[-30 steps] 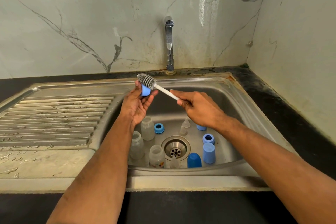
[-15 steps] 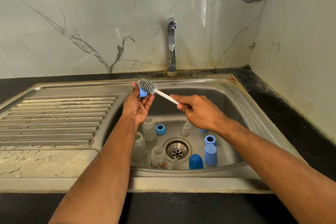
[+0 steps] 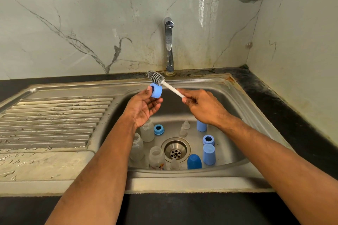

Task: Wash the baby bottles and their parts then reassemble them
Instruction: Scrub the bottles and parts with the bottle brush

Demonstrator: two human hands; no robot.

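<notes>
Head view: a steel sink (image 3: pixel 237 97) with a ribbed drainboard (image 3: pixel 54 120) is set in a black counter (image 3: pixel 292 115) below marble walls (image 3: pixel 91 23) and a tap (image 3: pixel 169 42). Over the basin, the left hand (image 3: pixel 144 107) holds a blue ring (image 3: pixel 156 92); the right hand (image 3: pixel 203 106) grips a brush (image 3: pixel 155 77) just above it. Bottles (image 3: pixel 147 131) and caps (image 3: pixel 209 154) stand around the drain (image 3: pixel 175 150).

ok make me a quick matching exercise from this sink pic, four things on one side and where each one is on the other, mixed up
Things:
1. bottle brush
2. light blue ring
3. dark blue cap
4. tap

Places:
A. on the basin floor, near the drain
B. held by its white handle in the right hand
C. at the wall behind the sink
D. in the left hand

Pairs: 1-B, 2-D, 3-A, 4-C
</notes>
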